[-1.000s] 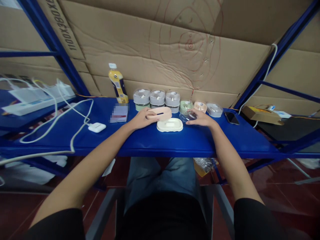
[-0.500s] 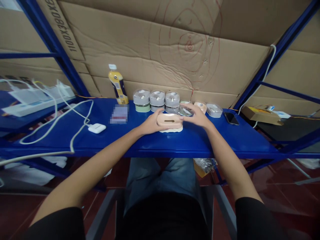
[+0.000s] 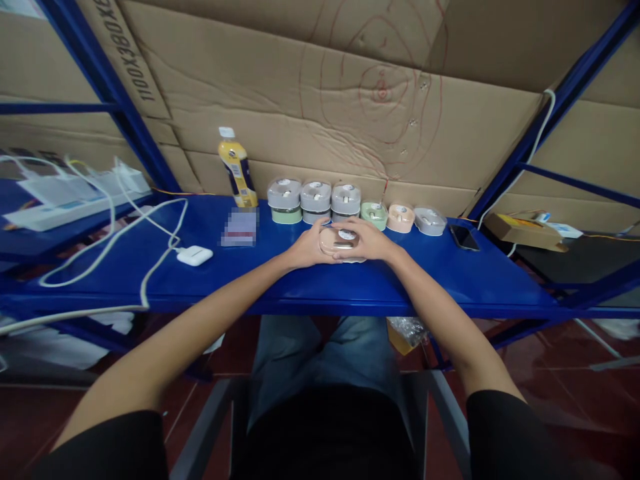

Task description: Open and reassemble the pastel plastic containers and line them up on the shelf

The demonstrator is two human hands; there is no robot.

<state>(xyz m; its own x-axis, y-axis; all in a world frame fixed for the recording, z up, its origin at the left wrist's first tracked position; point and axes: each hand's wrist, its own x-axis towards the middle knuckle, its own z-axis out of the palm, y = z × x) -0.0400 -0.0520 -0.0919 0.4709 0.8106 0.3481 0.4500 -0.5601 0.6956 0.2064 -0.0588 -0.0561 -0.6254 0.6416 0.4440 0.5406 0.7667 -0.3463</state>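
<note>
While left hand (image 3: 309,248) and right hand (image 3: 371,241) press fingers around it, peach oval plastic box (image 3: 329,241) sits central.
Blue metal bench (image 3: 295,285) extends forward to its near edge; grey plastic boxes (image 3: 317,195) bound the rear.

Box (image 3: 327,244): peach, rounded oblong w/ dark slot in its top, lying approx. level, long side L–R, near mid surface (image 3: 295,283), ends wrapped by the hands (image 3: 309,247). Clear lid (image 3: 334,234) sits over it w/ round white sticker (image 3: 347,235) on top, toward the back; can't tell if fully seated. Off-white base (image 3: 356,261) shows only as thin edge under the front, R of ctr., rest hidden.
</note>
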